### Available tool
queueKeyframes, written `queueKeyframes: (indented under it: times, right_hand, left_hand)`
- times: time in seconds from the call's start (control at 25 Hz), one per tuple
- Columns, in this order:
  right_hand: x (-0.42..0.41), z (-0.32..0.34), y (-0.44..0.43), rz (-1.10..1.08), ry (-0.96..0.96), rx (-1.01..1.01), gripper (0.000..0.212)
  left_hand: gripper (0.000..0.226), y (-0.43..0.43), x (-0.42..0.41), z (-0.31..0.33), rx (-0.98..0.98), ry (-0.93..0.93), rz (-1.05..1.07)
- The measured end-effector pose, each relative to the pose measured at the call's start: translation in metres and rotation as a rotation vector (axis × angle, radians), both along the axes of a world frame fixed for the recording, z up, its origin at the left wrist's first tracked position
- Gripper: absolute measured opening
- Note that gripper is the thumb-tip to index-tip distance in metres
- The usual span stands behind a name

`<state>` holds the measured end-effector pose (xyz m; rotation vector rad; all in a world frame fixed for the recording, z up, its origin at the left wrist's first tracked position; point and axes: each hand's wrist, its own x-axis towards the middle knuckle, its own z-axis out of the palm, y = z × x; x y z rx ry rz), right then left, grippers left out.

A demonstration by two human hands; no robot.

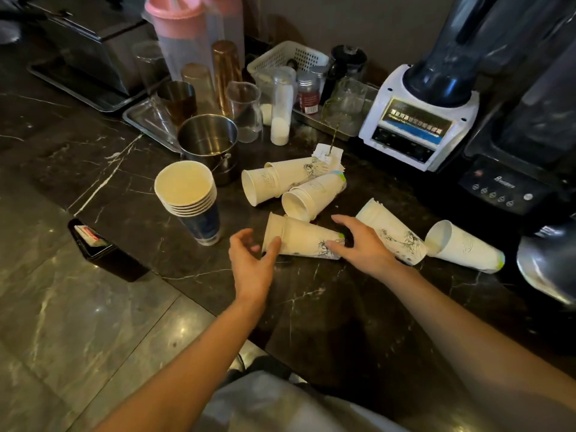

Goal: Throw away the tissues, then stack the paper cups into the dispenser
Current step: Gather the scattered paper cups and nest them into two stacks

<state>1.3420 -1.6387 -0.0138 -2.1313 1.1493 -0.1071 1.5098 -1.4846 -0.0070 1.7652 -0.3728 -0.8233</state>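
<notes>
Reaching over the dark marble counter (327, 294), both hands are at one paper cup (300, 240) that lies on its side between them, its mouth to the left. The left hand (251, 263) is loosely curved and grasps nothing. Its thumb lies against the open rim, while the other fingers are bent in the air just beside the mouth. The right hand (366, 246) is spread and relaxed at the base end of the cup. Its thumb touches the printed wall and the fingers arch over the bottom (whether they touch it I cannot tell). Neither hand is closed around the cup.

Just behind this cup is a cluster of three cups (314, 191), all on their sides and touching each other. At the far end of the cluster some white paper slips (328, 154) lie on the counter. To the right of the right hand lie two more cups. One is a printed cup (392, 233) just beside the wrist, and next to it is a last cup (464, 246) with its mouth toward the printed one.

Left of the cluster stands an upright stack of cups (187, 190), the outer one dark blue. Behind the stack is a steel pot (208, 137). At the right stand a white blender base (417, 120) and a black blender (511, 182). On the lower ledge at the left is a small black tray (93, 244) holding packets.
</notes>
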Motion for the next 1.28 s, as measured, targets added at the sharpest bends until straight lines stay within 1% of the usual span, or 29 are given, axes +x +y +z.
queueKeyframes:
  times: [0.08,0.12,0.2,0.28,0.4,0.52,0.68,0.76,0.8,0.92,0.96,1.04,1.12,1.2,1.28]
  right_hand:
    - [-0.004,-0.005,-0.003,0.060,0.023,0.040,0.068]
    - [0.000,-0.006,-0.004,0.069,0.028,0.043,0.069]
    - [0.000,-0.009,-0.004,0.078,0.027,0.058,0.069]
    - [0.003,-0.010,-0.003,0.072,0.023,0.077,0.066]
    - [0.006,-0.014,0.006,0.048,-0.006,0.078,0.059]
    - [0.008,-0.016,0.015,0.009,-0.050,0.082,0.056]
    - [0.018,-0.016,0.033,-0.072,-0.111,0.140,0.055]
    - [0.020,-0.013,0.039,-0.080,-0.143,0.155,0.053]
    - [0.024,-0.012,0.043,-0.078,-0.155,0.170,0.053]
    - [0.028,-0.003,0.045,0.012,-0.160,0.228,0.048]
    - [0.030,0.003,0.041,0.029,-0.161,0.223,0.047]
    - [0.035,0.015,0.024,-0.031,-0.168,0.126,0.048]
    - [0.041,0.026,0.004,-0.100,-0.121,-0.065,0.059]
    - [0.051,0.031,-0.016,-0.033,0.004,-0.191,0.073]
    - [0.063,0.027,-0.032,0.101,0.148,-0.255,0.083]
  left_hand:
    - [0.068,-0.011,-0.003,-0.007,0.084,0.161,0.053]
    - [0.069,-0.013,0.001,-0.010,0.101,0.210,0.054]
    - [0.062,-0.019,0.001,-0.019,0.122,0.251,0.038]
    - [0.049,-0.023,0.002,-0.025,0.097,0.275,0.021]
    - [0.036,-0.024,0.006,-0.032,0.076,0.314,-0.005]
    - [0.035,-0.025,0.012,-0.031,0.042,0.316,-0.079]
    - [0.038,-0.019,0.025,-0.031,0.027,0.152,-0.214]
    - [0.048,-0.016,0.030,-0.032,0.005,0.075,-0.213]
    - [0.050,-0.014,0.037,-0.031,-0.012,0.033,-0.214]
    - [0.039,-0.010,0.047,-0.019,-0.135,-0.103,-0.228]
    - [0.039,-0.009,0.050,-0.014,-0.188,-0.143,-0.246]
    - [0.041,-0.010,0.056,-0.006,-0.281,-0.225,-0.298]
    - [0.046,-0.013,0.058,-0.005,-0.310,-0.296,-0.340]
    - [0.058,-0.012,0.057,-0.006,-0.295,-0.339,-0.369]
    - [0.072,-0.011,0.053,-0.005,-0.269,-0.338,-0.397]
